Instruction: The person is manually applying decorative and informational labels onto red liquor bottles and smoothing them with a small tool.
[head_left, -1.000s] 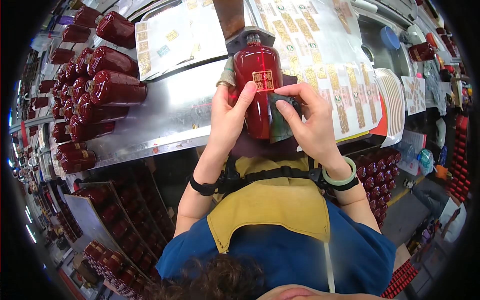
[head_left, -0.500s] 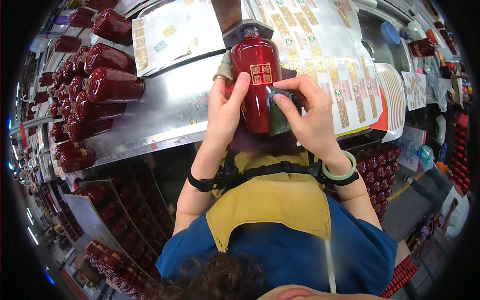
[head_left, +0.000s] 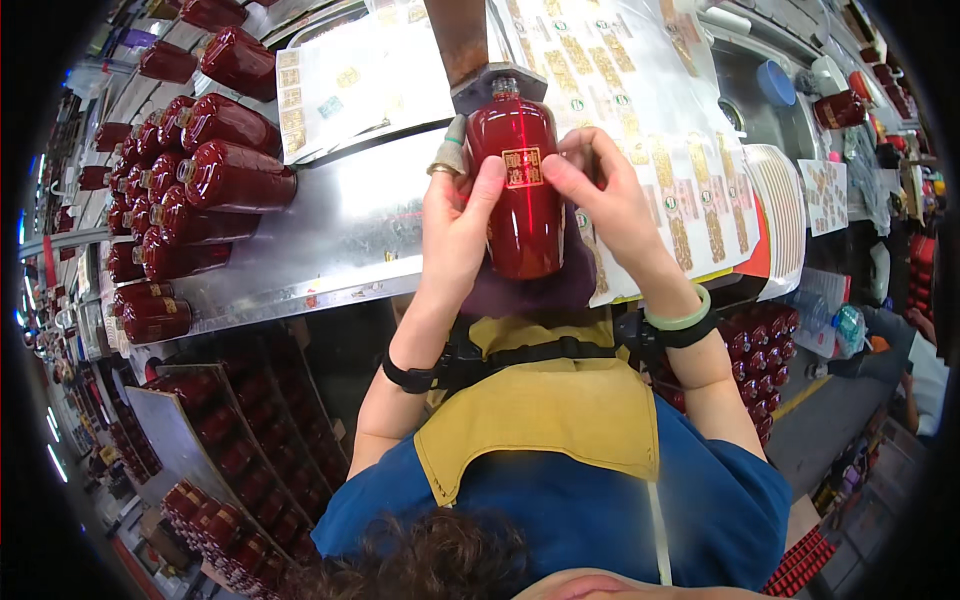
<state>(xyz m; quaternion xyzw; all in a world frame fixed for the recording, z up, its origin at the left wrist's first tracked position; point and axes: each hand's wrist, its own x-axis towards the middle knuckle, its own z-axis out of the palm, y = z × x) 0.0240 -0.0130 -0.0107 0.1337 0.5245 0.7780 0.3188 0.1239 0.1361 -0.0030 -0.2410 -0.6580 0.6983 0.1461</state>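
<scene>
Both hands are up on a glossy dark red bottle (head_left: 520,200), squat and rounded at the shoulders, its glazed surface catching a bright vertical streak of light. It lies lengthwise over the near edge of the tabletop (head_left: 340,230), neck pointing away, a small square gold label (head_left: 522,167) on its upper face. The left hand (head_left: 455,225) cups the bottle's left side, fingers curled behind it and thumb pressed flat just beside the label; a ring shows on one finger. The right hand (head_left: 600,195) grips the right side, fingers closed around the body, thumb tip touching the label's edge. A pale green bangle (head_left: 680,318) circles the right wrist, a black band (head_left: 408,378) the left.

The tabletop is brushed metal, dull and reflective. Along its left edge lies a packed cluster of matching red bottles (head_left: 190,190) on their sides, mouths toward the centre. Glossy sticker sheets (head_left: 640,120) with rows of gold labels spread under the right hand and toward the far right corner; another sheet (head_left: 340,90) lies at the far side. Below the tabletop's near edge, crates of red bottles (head_left: 230,470) fill the floor on the left.
</scene>
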